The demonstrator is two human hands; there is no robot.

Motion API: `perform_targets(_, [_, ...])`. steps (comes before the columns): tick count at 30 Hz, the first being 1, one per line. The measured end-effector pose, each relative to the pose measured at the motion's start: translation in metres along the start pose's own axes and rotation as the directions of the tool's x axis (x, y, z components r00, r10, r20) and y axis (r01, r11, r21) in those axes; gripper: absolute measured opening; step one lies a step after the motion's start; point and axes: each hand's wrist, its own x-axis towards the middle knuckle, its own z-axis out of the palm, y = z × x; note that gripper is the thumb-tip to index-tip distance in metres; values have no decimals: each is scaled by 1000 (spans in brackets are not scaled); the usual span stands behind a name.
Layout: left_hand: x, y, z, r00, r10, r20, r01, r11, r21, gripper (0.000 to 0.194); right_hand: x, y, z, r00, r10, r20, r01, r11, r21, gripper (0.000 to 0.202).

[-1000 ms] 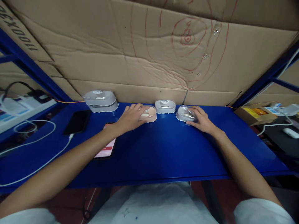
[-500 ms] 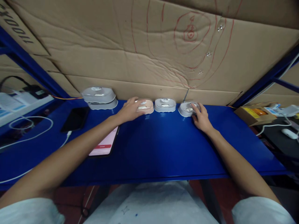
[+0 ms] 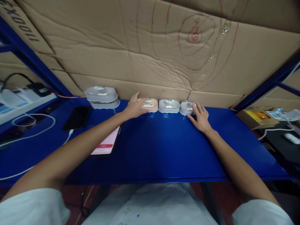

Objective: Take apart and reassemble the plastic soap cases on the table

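Three small lidded boxes stand in a row against the cardboard wall: a pink one (image 3: pixel 150 105), a grey one (image 3: pixel 169 106) in the middle and a second grey one (image 3: pixel 186 107) on the right. My left hand (image 3: pixel 136 106) rests against the left end of the pink box, fingers spread. On the right box lies my right hand (image 3: pixel 199 118), its fingers over the lid's right part and its thumb along the front. Neighbouring boxes stand side by side, almost touching. Both hands look open, not wrapped round a box.
Two stacked grey boxes (image 3: pixel 102 97) stand at the back left of the blue table (image 3: pixel 159 150). Nearby lie a dark phone (image 3: pixel 77 117) with a white cable and a lit phone (image 3: pixel 105 145) partly under my left forearm. An open carton (image 3: pixel 256 118) is at the right.
The right box has moved left with my right hand, closing the gap to the middle box. My left hand's fingers have spread at the pink box. The camera view has shifted slightly.
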Motion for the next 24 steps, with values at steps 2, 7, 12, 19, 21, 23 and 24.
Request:
perform_targets(2, [-2,1,3,998,-59,13,59,998,-33,79,-2,-2,0,1000,3,24,-3,1000,-8,78])
perform_targets(7, [5,-8,2,991,-124,48,129,983,-128,119,-7,-10,-2,998,-43,50,43,999,5,78])
perform_targets(12, [13,-18,-7,989,-137,62,146,973,-179,108,-9,-11,1,992,-99,76,97,995,31,76])
perform_targets(19, [-19,-4,-19,994,-69,83,89,961,-263,84,-13,-52,-26,963,-257,81,248,963,108,68])
perform_targets(21, [-44,11,-21,994,-21,110,52,955,-292,80,-15,-81,-38,918,-383,104,359,913,195,69])
perform_targets(23, [-71,30,-20,988,83,128,-37,945,-326,76,-17,-110,-44,868,-484,113,438,852,289,78])
perform_targets(24, [-83,41,-19,983,118,137,-66,939,-337,76,-18,-122,-45,848,-517,116,454,822,343,85])
